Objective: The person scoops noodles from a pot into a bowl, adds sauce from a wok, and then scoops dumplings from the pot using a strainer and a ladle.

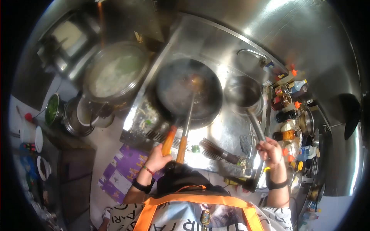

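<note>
A dark wok sits on the steel stove, with some brownish liquid and haze inside. My left hand is closed around the orange wooden handle at its near side. A ladle leans in the wok, its head in the liquid and its wooden grip beside my left hand. On the right is a steel saucepan; its contents are hard to make out. The fingers of my right hand are curled at the end of its grey handle. A bamboo wok brush lies on the stove's front edge between my hands.
A big pot of pale, cloudy liquid stands left of the wok. A faucet arches over the back right. Several sauce bottles line the right side. A purple box lies low on the left, near smaller pots.
</note>
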Motion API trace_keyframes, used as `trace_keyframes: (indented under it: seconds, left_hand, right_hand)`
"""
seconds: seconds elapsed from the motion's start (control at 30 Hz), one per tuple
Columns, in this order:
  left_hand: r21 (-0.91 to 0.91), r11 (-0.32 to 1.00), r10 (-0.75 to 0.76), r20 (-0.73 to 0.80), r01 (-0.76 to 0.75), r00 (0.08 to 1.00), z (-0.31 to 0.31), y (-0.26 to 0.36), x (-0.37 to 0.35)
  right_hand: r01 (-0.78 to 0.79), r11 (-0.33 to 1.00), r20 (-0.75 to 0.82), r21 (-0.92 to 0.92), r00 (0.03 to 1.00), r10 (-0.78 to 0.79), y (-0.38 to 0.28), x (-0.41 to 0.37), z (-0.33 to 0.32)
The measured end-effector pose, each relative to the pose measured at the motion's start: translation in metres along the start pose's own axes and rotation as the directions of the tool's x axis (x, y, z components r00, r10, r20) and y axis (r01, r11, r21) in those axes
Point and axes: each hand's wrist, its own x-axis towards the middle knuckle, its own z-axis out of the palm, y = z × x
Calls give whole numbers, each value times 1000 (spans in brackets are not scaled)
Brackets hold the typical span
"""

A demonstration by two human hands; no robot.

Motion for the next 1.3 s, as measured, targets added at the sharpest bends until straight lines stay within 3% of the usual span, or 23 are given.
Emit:
trace_keyframes:
  seconds: [0.2,0.23,0.3,0.37,0.43,0.47,0.57,0.6,0.63,0.7,0.73,0.8,0.83,0.87,0.9,0.93,0.97,1.0,1.03,1.1,1.17,1.23,1.3]
  left_hand:
    - [-101,995,-1,11,2,1000,-2,8,-5]
    - [-109,994,2,7,-2,1000,-2,10,-5]
    - [-195,980,-44,40,51,998,-4,9,-8]
    - [-280,954,-81,91,104,993,-6,12,-12]
    - [-420,864,-204,214,278,955,-17,33,-27]
    - [-402,869,-217,214,289,952,-18,28,-31]
    - [-472,847,-197,152,246,969,-16,6,-41]
    - [-475,846,-196,146,242,970,-14,-7,-45]
    - [-492,834,-212,133,250,968,-13,-22,-48]
    - [-521,819,-219,99,238,971,-7,-30,-48]
    - [-480,829,-262,118,286,958,-7,-23,-53]
    - [-483,806,-323,126,343,938,-1,-14,-62]
    - [-526,778,-335,116,344,935,4,-9,-65]
    - [-531,773,-325,138,346,936,7,-3,-68]
    - [-535,771,-337,117,345,934,13,5,-67]
    - [-632,659,-412,148,406,899,21,13,-67]
    - [-721,530,-477,182,447,860,27,16,-67]
    - [-768,509,-398,191,389,897,33,15,-68]
    - [-790,497,-419,144,359,896,39,20,-65]
    - [-860,294,-385,292,416,876,46,41,-52]
    - [-896,263,-328,265,357,907,54,42,-47]
    - [-910,231,-235,292,345,927,57,38,-43]
    - [-924,195,-82,320,330,944,55,33,-44]
  right_hand:
    - [121,896,-6,-427,991,-137,50,28,56]
    - [171,803,-9,-572,977,-214,53,30,62]
    - [432,326,210,-841,816,-539,71,48,55]
    - [426,235,221,-874,778,-587,71,48,45]
    - [264,4,195,-965,724,-661,73,56,28]
    - [192,1,139,-981,713,-688,77,63,17]
    - [218,275,-35,-936,721,-692,84,102,-29]
    - [360,279,12,-890,631,-776,90,128,-51]
    - [122,764,-220,-633,918,-330,78,142,-64]
    - [11,953,-168,-304,984,-65,89,184,-110]
    - [21,949,-150,-314,986,-72,89,199,-127]
    - [-106,637,-284,-764,941,-183,90,228,-152]
    - [-22,314,-150,-949,908,-392,78,244,-159]
    - [-50,212,-165,-976,805,-570,61,270,-161]
    - [99,188,-66,-977,701,-710,31,306,-165]
    - [211,64,47,-975,480,-876,-13,319,-130]
    - [328,-4,139,-945,387,-911,-49,351,-118]
    - [460,-33,186,-887,292,-938,-92,366,-79]
    - [464,-279,371,-841,118,-921,-125,400,-61]
    - [546,-350,504,-761,159,-849,-168,438,-19]
    - [474,-197,424,-859,439,-792,-177,470,-11]
    - [492,-122,420,-862,557,-716,-181,427,-12]
    - [614,-25,457,-789,559,-692,-162,367,-35]
